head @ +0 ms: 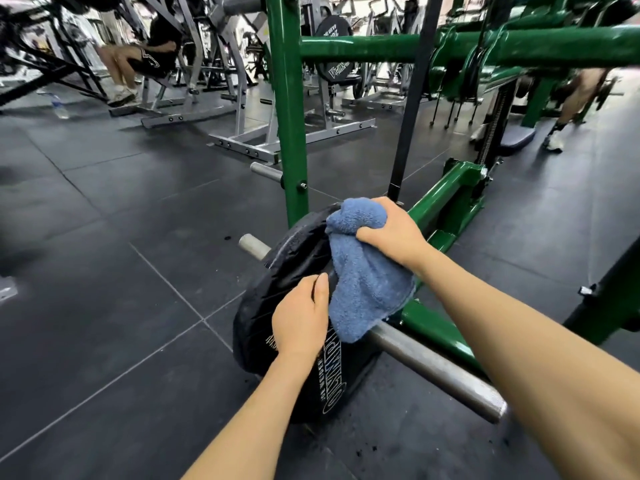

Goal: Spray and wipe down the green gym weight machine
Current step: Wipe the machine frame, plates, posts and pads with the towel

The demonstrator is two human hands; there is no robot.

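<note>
The light is bright and even, with soft glare on the green frame (363, 48) and the steel bar (433, 368). Shadows on the floor (104, 271) are weak. The edges bend strongly (wide-angle lens), and the upper corners are blurred.

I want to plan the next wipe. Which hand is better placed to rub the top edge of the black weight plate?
The right hand: it already grips the blue towel at the weight plate top. The left hand holds no cloth and only steadies the plate.

I see a fluffy blue terry cloth (367, 292), glossy green-painted machine frame (289, 133), matt black weight plate (294, 254), dull brushed-metal bar (433, 368).
</note>
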